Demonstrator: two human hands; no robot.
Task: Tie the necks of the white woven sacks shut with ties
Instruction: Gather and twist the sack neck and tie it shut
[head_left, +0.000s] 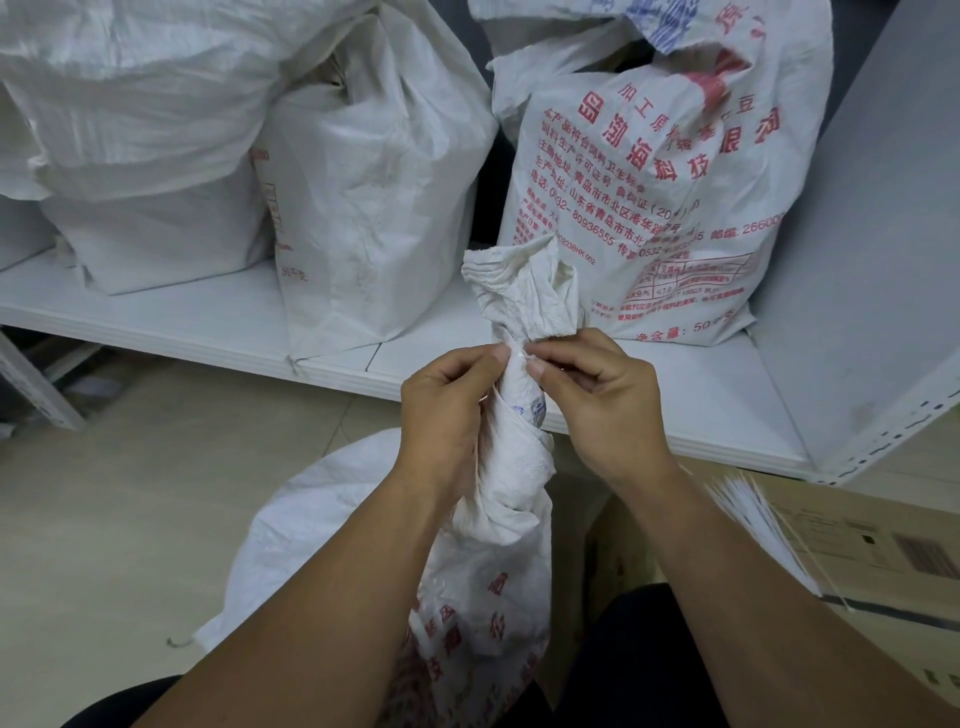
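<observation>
Here left hand (448, 410) and right hand (602, 410) pinch the upright neck (519, 462).

Near sack (483, 519) on the floor (156, 493), in front of a shelf (156, 317) loaded with three more sacks.

Upright between the forearms, neck raised before the shelf edge; left hand (447, 405) on its left and right hand (602, 405) on its right, both pinching it just below the mouth. On the shelf behind: left sack (145, 156), middle sack (374, 197) beside it, right sack (660, 208) directly behind the neck, next to the side panel (857, 260). Right of the near sack, cardboard box (883, 545) with bundle of ties (753, 525) on top.
</observation>
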